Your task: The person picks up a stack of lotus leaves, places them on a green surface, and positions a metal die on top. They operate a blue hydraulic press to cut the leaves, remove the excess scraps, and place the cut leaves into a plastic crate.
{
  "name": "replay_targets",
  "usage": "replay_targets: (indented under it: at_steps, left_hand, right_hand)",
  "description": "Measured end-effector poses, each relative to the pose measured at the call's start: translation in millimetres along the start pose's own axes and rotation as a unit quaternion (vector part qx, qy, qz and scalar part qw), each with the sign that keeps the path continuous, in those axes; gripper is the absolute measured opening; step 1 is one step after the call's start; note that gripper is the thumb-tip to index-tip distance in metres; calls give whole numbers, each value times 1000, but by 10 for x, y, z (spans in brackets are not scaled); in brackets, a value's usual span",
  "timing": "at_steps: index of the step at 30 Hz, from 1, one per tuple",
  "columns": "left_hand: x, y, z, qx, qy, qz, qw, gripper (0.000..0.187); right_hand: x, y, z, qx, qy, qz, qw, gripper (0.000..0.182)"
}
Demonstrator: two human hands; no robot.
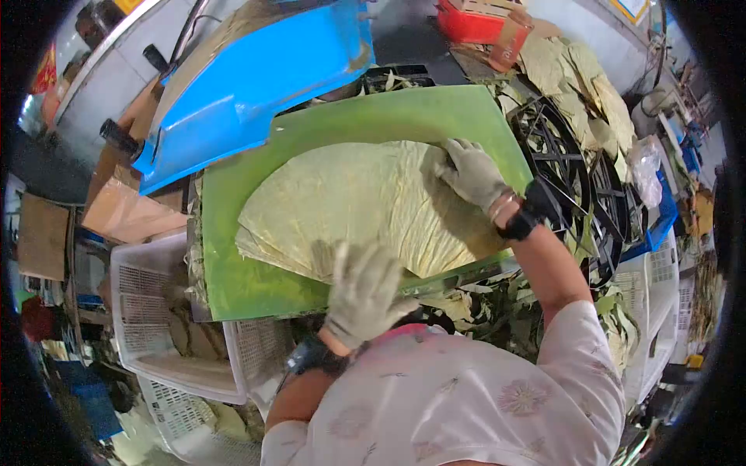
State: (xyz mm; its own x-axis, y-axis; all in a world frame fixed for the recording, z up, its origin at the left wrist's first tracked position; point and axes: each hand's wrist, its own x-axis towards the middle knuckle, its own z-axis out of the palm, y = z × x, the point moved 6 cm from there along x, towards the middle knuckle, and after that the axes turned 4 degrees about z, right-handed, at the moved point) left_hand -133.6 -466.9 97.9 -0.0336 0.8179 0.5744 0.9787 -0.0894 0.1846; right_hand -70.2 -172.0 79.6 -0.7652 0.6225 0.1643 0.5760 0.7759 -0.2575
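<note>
A stack of pale dried lotus leaves (334,194), folded into a half-round fan, lies on a green board (233,291). The curved edge faces away from me, and several layers show at its left corner. My left hand (364,291), in a light work glove and slightly blurred, is over the near edge of the stack with its fingers spread. On the far right part of the leaves rests my right hand (472,172), gloved too, its fingers stretched out flat along the edge. Neither hand grips anything.
A blue plastic sheet or tray (264,85) overhangs the board's far left. Black plastic racks (556,147) and more dried leaves (583,85) lie at right. White baskets (128,311) stand at lower left. A red bin (466,23) sits at the back.
</note>
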Motion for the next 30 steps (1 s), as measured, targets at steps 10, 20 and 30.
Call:
replay_targets:
  at_steps: [10,20,30]
  left_hand:
    - [-258,-31,235,-51,4,123,991,40]
    - [-174,-74,211,-50,8,109,993,41]
    - [-131,-137,-152,-161,59,86,982,43]
  right_hand:
    - [-1118,-191,-221,156,35,155,975,52]
    - [-823,-176,-203,18,8,139,990,45]
    - [-1323,29,-810,513,-102,200,828,51]
